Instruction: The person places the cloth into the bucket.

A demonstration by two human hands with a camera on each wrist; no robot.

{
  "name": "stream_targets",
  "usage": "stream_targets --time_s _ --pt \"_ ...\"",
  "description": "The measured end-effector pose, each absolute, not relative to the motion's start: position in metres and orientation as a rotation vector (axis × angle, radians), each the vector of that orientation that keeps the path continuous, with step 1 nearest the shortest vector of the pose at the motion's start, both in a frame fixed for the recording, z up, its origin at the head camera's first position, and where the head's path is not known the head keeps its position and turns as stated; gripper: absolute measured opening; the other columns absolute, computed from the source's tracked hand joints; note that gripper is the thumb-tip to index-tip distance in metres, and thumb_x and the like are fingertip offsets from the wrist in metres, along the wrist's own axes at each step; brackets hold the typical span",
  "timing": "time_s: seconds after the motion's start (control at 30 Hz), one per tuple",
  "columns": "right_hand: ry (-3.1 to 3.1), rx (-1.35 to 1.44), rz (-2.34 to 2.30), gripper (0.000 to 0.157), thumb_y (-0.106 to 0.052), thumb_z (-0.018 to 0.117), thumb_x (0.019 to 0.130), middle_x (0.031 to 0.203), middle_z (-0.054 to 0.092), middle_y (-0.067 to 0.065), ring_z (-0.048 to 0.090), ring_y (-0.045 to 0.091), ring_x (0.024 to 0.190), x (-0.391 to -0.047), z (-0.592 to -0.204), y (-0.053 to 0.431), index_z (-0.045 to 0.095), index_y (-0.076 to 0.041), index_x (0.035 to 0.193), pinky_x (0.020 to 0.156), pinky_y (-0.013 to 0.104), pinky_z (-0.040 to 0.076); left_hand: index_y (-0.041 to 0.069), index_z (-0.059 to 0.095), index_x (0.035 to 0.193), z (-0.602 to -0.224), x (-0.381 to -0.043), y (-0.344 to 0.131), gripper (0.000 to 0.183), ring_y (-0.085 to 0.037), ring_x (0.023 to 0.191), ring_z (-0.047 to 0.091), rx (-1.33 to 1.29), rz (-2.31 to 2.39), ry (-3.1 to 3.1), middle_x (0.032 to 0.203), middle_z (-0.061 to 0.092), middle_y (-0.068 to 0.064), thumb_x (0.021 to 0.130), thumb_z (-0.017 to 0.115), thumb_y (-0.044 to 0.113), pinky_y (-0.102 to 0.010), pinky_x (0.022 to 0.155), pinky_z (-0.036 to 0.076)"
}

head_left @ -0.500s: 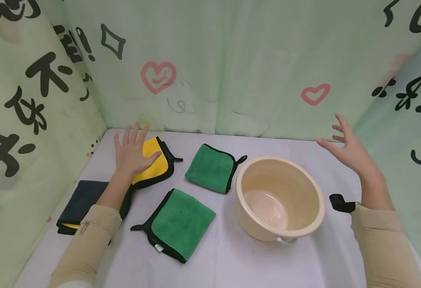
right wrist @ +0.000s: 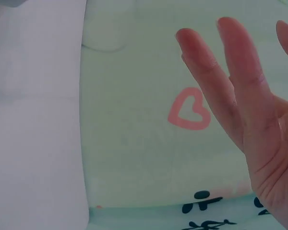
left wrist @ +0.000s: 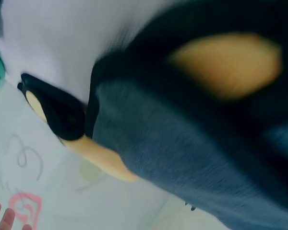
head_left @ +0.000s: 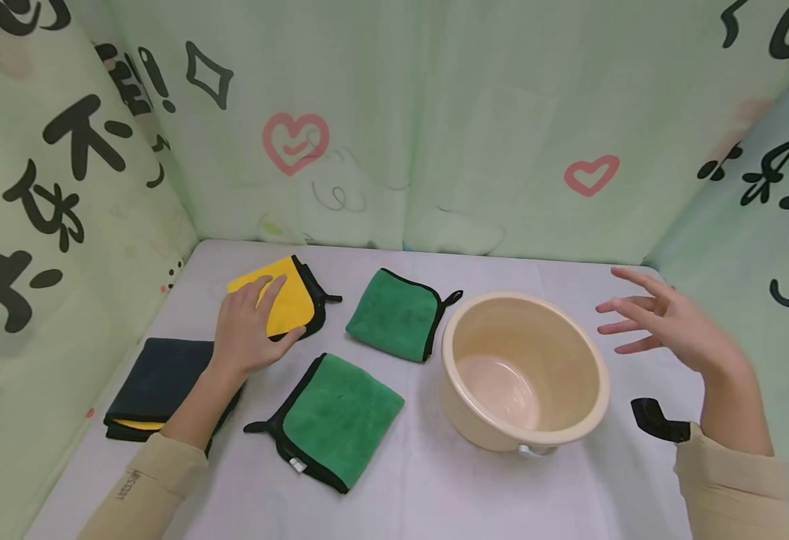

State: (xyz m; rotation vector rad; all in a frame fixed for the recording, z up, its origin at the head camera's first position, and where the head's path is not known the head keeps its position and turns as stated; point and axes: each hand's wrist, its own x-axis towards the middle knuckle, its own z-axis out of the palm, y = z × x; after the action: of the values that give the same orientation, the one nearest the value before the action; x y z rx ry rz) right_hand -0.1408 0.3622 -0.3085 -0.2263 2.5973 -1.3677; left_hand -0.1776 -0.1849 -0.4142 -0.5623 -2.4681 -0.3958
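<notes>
My left hand (head_left: 249,330) is over a folded yellow cloth (head_left: 293,304) with black edging, its fingers spread and bent a little, the thumb beside the cloth's near edge. I cannot tell whether they touch. Below the wrist lies a folded dark blue cloth (head_left: 165,375), large and blurred in the left wrist view. Two folded green cloths (head_left: 394,315) with black edging and loops lie in the middle of the table. To their right stands a beige bucket (head_left: 475,431). Beyond its right side my right hand (head_left: 678,322) is in the air with spread fingers, holding nothing.
A white sheet covers the table (head_left: 435,495). Pale green curtains (head_left: 489,112) with drawings and black lettering close off the back and both sides. A black strap end (head_left: 658,421) sticks out from the right sleeve.
My left hand has lowered toward the yellow cloth, its fingers bending more. My right hand has come down and toward me, turning its fingers to the left. The cloths and bucket stay put.
</notes>
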Motion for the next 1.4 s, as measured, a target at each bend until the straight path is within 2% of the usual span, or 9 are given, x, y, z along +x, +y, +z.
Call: stream_targets --time_s 0.1,0.33,0.47,0.6,0.77,0.83,1.13,1.4 --pt "2.550 -0.255 -1.357 0.055 -0.018 0.045 0.096 0.100 0.063 -0.015 0.066 0.012 0.086 -0.135 -0.314 0.362 0.020 -0.020 0.145 0.064 0.039 0.054 0.011 0.040 0.133 -0.421 -0.167 -0.182 0.079 -0.038 0.104 0.046 -0.624 -0.392 -2.437 0.122 0.046 -0.020 0.082 0.028 0.070 -0.055 0.082 0.036" --pt "2.538 -0.223 -1.329 0.052 -0.020 0.049 0.095 0.094 0.064 -0.012 0.066 0.015 0.080 -0.129 -0.325 0.356 0.029 -0.018 0.142 0.060 0.039 0.054 0.012 0.042 0.132 -0.435 -0.141 -0.176 0.076 -0.035 0.106 0.046 -0.743 -0.381 -2.437 0.120 0.048 -0.017 0.084 0.027 0.069 -0.053 0.084 0.035" --pt "2.534 -0.204 -1.341 0.048 -0.018 0.051 0.094 0.092 0.065 -0.012 0.066 0.017 0.077 -0.127 -0.329 0.354 0.036 -0.019 0.139 0.058 0.040 0.054 0.013 0.043 0.133 -0.441 -0.129 -0.175 0.076 -0.032 0.107 0.046 -0.855 -0.358 -2.433 0.123 0.048 -0.015 0.084 0.027 0.069 -0.050 0.086 0.035" --pt "2.516 -0.210 -1.343 0.045 -0.016 0.054 0.092 0.090 0.067 -0.009 0.066 0.019 0.075 -0.126 -0.330 0.353 0.041 -0.019 0.136 0.055 0.040 0.053 0.012 0.046 0.131 -0.444 -0.122 -0.175 0.073 -0.029 0.108 0.046 -1.012 -0.335 -2.393 0.123 0.050 -0.012 0.083 0.034 0.066 -0.046 0.088 0.035" --pt "2.515 -0.218 -1.313 0.047 -0.015 0.057 0.090 0.088 0.069 -0.005 0.065 0.019 0.072 -0.126 -0.330 0.351 0.040 -0.007 0.134 0.052 0.038 0.053 0.015 0.046 0.130 -0.451 -0.117 -0.178 0.071 -0.027 0.110 0.046 -1.175 -0.321 -2.350 0.122 0.052 -0.011 0.083 0.034 0.066 -0.051 0.089 0.035" --pt "2.518 -0.226 -1.306 0.048 -0.015 0.058 0.090 0.088 0.069 -0.004 0.064 0.019 0.072 -0.126 -0.331 0.350 0.040 -0.004 0.133 0.051 0.038 0.052 0.016 0.046 0.130 -0.454 -0.116 -0.179 0.071 -0.026 0.109 0.046 -1.224 -0.309 -2.336 0.121 0.052 -0.010 0.084 0.029 0.067 -0.052 0.088 0.035" --pt "2.497 -0.260 -1.311 0.043 -0.013 0.058 0.089 0.088 0.068 -0.001 0.061 0.017 0.070 -0.128 -0.332 0.352 0.044 -0.007 0.130 0.048 0.036 0.051 0.020 0.046 0.132 -0.465 -0.112 -0.184 0.071 -0.029 0.115 0.043 -1.453 -0.256 -2.353 0.131 0.045 -0.010 0.082 0.034 0.069 -0.047 0.093 0.031" --pt "2.480 -0.272 -1.330 0.035 -0.011 0.057 0.090 0.086 0.067 -0.001 0.060 0.014 0.069 -0.129 -0.332 0.352 0.051 -0.016 0.123 0.047 0.035 0.051 0.023 0.049 0.130 -0.475 -0.113 -0.184 0.068 -0.032 0.118 0.040 -1.520 -0.186 -2.393 0.133 0.042 -0.012 0.080 0.040 0.069 -0.047 0.096 0.028"
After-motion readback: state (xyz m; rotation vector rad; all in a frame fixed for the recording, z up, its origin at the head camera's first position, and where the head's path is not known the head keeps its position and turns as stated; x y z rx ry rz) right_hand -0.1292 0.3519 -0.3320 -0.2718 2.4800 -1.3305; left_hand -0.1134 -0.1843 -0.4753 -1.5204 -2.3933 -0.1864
